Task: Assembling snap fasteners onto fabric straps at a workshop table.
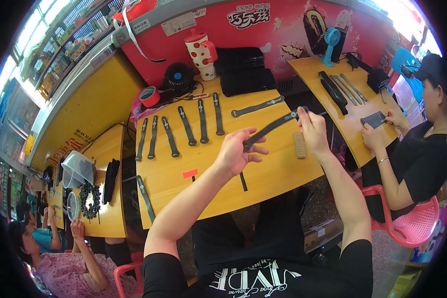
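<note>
A dark grey strap (273, 126) is stretched slantwise between my two hands above the wooden table. My right hand (313, 130) pinches its upper end, where a small pale mark shows. The lower end rests between the thumb and fingers of my left hand (237, 151), whose other fingers are loosely spread. Several similar straps with looped ends lie in a row across the table's left half, one of them a tall strap (202, 121). Another strap (257, 106) lies crosswise beyond my hands, and one more strap (145, 198) lies at the left edge.
On the table (208, 196) are a red label (189, 174), a beige ribbed block (299, 145), a spotted tumbler (201, 54), red tape (149, 96), a black fan (179, 76) and stacked black pouches (247, 82). A co-worker (422, 129) sits at the right table; others sit at left.
</note>
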`<state>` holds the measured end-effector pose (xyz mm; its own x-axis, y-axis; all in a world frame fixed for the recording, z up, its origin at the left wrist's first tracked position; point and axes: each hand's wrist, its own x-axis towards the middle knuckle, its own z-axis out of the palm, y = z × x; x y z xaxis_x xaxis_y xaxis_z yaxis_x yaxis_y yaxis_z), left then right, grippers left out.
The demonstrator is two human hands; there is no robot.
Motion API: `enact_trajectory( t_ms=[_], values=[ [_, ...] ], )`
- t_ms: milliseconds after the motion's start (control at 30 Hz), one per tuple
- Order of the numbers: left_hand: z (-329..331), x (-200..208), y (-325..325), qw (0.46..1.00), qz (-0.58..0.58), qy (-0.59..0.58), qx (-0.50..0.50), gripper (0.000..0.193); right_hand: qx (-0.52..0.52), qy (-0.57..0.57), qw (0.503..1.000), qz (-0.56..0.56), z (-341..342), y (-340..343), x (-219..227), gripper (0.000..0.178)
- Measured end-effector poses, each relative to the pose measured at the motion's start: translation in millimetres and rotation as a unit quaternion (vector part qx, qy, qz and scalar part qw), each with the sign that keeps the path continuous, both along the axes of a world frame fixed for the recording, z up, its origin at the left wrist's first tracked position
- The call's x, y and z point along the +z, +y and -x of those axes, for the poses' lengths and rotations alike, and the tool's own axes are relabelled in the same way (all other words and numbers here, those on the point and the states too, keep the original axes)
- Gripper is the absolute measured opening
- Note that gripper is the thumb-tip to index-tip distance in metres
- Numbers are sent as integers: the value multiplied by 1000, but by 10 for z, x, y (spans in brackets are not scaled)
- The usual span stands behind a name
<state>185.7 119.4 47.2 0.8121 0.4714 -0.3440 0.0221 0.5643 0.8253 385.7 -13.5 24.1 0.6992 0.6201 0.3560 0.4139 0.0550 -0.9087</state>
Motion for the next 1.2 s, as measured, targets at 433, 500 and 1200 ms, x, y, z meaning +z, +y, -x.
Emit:
enact_trajectory(
  t_ms=[433,500,1200],
  values=[
    [-551,-565,481,801,-534,261,72,17,-131,-184,912,342,-658,424,-485,54],
    [-543,-505,406,782,-564,253,82,17,-126,-119,903,393,-694,394,-499,56],
    [2848,-136,1051,555,-545,602,182,39,-2,-165,978,130,763,-907,-164,15]
  ],
)
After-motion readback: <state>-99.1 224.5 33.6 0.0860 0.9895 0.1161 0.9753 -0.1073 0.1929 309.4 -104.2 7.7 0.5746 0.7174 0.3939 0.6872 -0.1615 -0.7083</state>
